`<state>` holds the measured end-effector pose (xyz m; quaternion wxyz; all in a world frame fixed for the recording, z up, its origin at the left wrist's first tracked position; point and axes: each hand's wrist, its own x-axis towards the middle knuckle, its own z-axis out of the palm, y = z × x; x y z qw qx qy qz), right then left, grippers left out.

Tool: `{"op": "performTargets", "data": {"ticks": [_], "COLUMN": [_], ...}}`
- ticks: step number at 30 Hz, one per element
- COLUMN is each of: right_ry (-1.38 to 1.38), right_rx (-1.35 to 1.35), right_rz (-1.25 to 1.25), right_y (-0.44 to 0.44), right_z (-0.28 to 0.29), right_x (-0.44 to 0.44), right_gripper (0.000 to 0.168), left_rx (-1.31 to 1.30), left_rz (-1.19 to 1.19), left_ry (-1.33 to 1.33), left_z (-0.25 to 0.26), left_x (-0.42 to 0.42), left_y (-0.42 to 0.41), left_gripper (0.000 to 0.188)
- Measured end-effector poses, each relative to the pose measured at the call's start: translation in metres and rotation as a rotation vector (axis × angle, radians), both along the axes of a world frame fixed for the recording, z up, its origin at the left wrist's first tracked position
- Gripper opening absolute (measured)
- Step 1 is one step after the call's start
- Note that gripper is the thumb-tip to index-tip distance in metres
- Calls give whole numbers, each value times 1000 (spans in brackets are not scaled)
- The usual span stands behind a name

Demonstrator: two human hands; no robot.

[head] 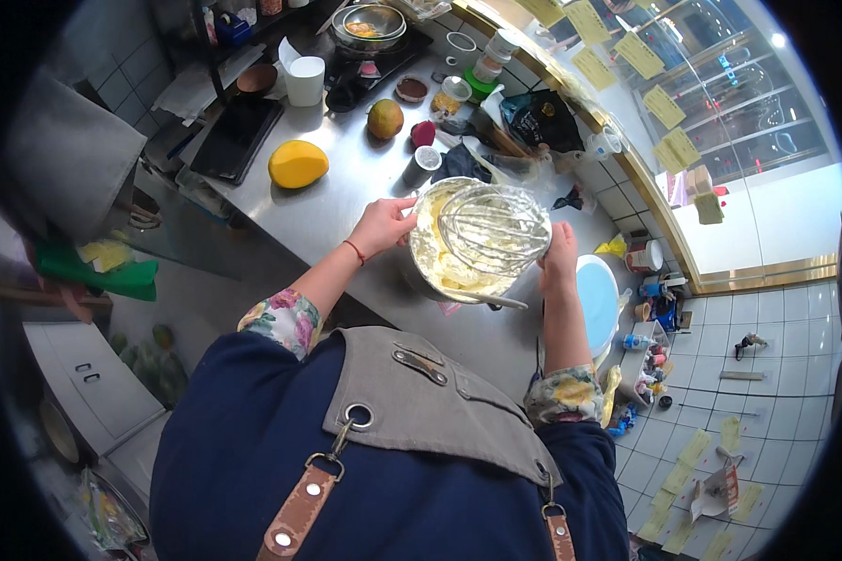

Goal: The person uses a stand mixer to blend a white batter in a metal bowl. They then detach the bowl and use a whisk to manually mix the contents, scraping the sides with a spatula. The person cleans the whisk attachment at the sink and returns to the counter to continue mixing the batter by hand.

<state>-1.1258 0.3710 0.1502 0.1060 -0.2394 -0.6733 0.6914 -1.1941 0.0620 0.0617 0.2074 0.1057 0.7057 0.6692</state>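
Note:
On the steel worktop before me is a metal mixing bowl [421,270] with pale yellow cream [438,256] inside and smeared on its wall. A large wire whisk attachment [495,228], coated in cream, lies over the bowl's right part. My left hand [386,228] holds the bowl's rim at its left side. My right hand [558,256] is closed at the right, by the whisk's end and the rim; its fingers are partly hidden, and which of the two it grips is unclear. A spatula handle [498,301] sticks out over the near rim.
A peeled mango [298,164], an unpeeled mango [385,119], a cut dragon fruit [423,133] and a grey cylinder [421,166] stand beyond the bowl. A black tablet-like slab [237,139] lies left. A round blue-topped turntable [596,301] is right, near bottles.

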Motion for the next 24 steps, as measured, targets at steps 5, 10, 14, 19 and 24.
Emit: {"op": "performTargets", "data": {"ticks": [5, 10, 14, 19, 24], "right_ry": [-157, -105, -144, -74, -76], "right_rx": [248, -5, 234, -4, 295], "right_rz": [-99, -45, -117, 16, -59], "right_y": [24, -9, 6, -26, 11], "right_z": [-19, 10, -1, 30, -23], "right_x": [5, 4, 7, -6, -14], "right_gripper": [17, 16, 17, 17, 17], "left_rx": [-28, -30, -36, -41, -26], "left_rz": [-7, 21, 2, 19, 13], "left_ry": [1, 5, 27, -11, 14], "left_z": [5, 0, -5, 2, 2], "left_x": [2, 1, -3, -4, -7], "left_y": [4, 4, 6, -2, -3], "left_gripper": [42, 43, 42, 42, 43]}}
